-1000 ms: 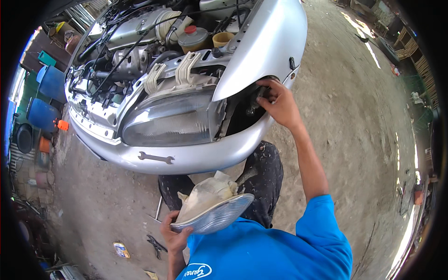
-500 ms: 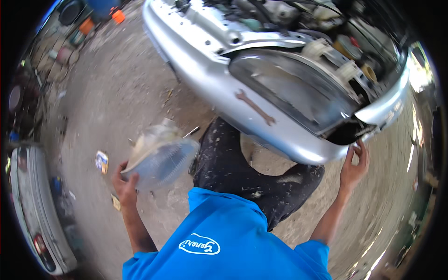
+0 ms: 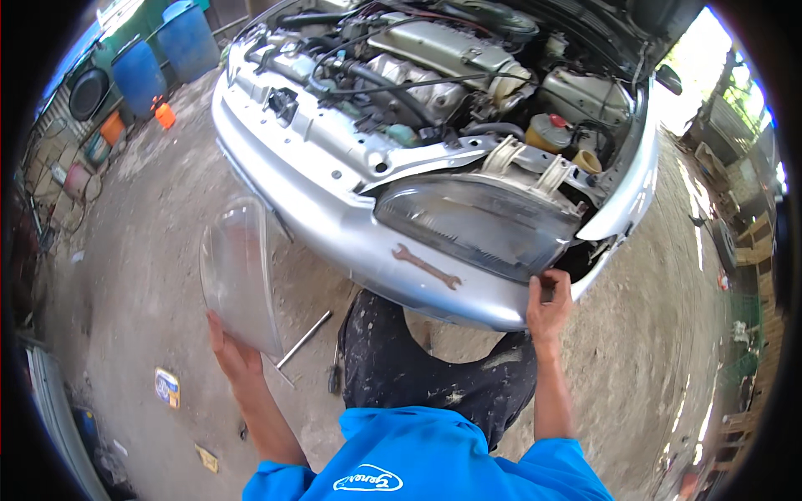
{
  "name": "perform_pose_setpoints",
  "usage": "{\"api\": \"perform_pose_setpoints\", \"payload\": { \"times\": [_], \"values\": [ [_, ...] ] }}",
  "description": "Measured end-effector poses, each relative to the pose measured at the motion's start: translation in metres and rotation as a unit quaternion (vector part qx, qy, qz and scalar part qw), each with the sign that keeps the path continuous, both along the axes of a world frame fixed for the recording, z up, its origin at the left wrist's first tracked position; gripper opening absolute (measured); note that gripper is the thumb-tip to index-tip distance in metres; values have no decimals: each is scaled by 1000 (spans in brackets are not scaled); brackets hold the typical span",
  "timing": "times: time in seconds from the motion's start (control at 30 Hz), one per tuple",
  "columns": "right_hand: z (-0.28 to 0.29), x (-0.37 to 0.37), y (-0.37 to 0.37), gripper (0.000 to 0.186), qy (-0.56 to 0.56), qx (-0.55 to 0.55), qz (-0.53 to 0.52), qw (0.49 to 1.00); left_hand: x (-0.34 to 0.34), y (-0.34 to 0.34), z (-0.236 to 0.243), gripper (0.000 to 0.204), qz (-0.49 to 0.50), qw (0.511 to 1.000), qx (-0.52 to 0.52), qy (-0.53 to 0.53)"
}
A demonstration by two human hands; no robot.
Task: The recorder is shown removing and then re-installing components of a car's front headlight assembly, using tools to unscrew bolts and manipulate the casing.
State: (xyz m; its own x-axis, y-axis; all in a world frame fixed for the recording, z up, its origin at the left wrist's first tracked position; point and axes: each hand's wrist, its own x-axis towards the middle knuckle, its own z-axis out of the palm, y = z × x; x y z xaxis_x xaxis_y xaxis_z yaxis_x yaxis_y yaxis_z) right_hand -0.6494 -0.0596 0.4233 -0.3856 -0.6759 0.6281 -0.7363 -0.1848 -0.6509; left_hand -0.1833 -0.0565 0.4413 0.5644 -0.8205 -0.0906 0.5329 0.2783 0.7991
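My left hand grips the lower end of a loose headlight, held upright left of the bumper and blurred, its clear lens showing. My right hand is at the bumper's right corner, fingers curled at the lower edge of the fitted headlight; what is in them, if anything, I cannot make out. Beside that hand is a dark opening in the silver car's front. A rusty wrench lies on the bumper below the fitted headlight.
The open engine bay is ahead. A T-handle tool lies on the dirt floor beside my knees. Blue barrels and an orange jug stand back left; a tyre is at right.
My left hand has swung left with the loose headlight and turned it upright. My right hand has dropped from the fender opening to the bumper corner. The view has also shifted.
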Motion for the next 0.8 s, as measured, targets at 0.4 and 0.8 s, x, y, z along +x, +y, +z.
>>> {"api": "perform_pose_setpoints", "payload": {
  "times": [0.4, 0.8],
  "values": [
    [-8, -7, -7, 10, 77, -27, 10, 997, 84, 8, -90, 43, 110, 967, 92, -209],
    [-20, -2, -7, 12, 24, 16, -23, 999, 44, -34, -397, 41, 86, 952, 287, 61]
  ]
}}
